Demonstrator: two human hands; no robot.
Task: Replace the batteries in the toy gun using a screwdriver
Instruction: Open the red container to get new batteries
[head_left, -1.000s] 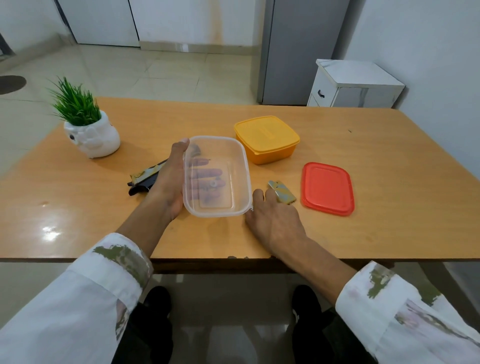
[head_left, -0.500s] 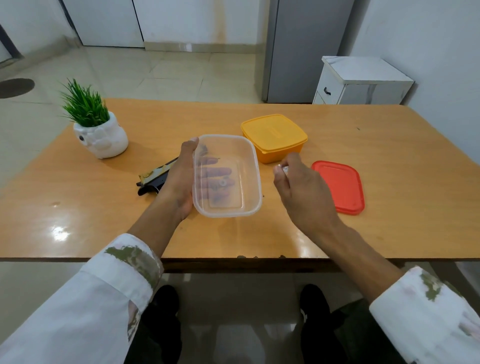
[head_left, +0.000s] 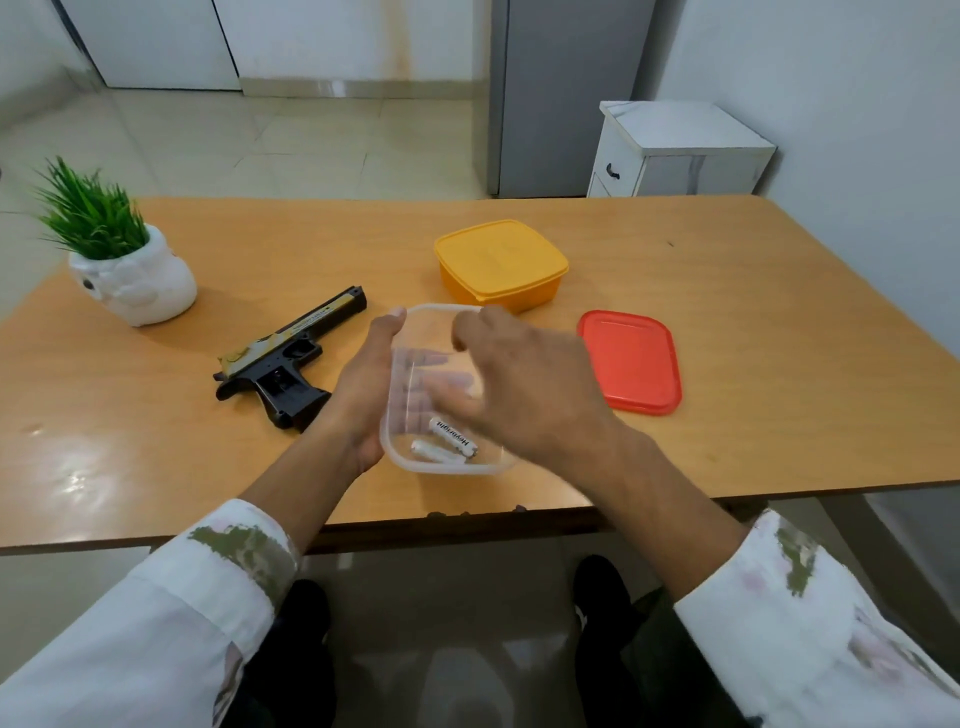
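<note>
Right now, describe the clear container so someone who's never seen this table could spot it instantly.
On the wooden table, look near the front edge at centre, between the toy gun and the red lid. The clear container sits there, left hand on its side. Unlike the lidded yellow box behind it, it is transparent, open, and holds two white batteries.

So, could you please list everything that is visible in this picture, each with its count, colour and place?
table: 1, orange-brown wood, fills the middle
toy gun: 1, black and gold, lying left of the clear container
clear container: 1, transparent, at the near centre, held tilted
batteries: 2, white, inside the clear container
yellow container: 1, lid on, behind the clear one
red lid: 1, flat on the table, to the right
potted plant: 1, green in a white pot, far left
white cabinet: 1, on the floor beyond the table
left hand: 1, holds the container's left side
right hand: 1, blurred, over the container
</note>
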